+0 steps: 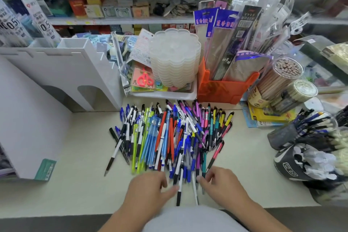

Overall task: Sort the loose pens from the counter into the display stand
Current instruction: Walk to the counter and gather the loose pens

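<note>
A big pile of loose pens (169, 135) in many colours lies on the cream counter (79, 184). The white stepped display stand (56, 73) stands to the left of the pile. My left hand (150, 187) rests at the pile's near edge, its thumb touching a white pen with a black grip (178, 184). My right hand (219, 182) is beside it on the right, fingers bent over the tips of several pens. Whether either hand grips a pen is hidden by the fingers.
An orange bin (222, 88) with packaged refills stands behind the pile, next to a white tray (169, 96) holding stacked clear lids. Tubs of pencils (278, 81) and dark cups of pens (305, 137) crowd the right side. Shelves run along the back.
</note>
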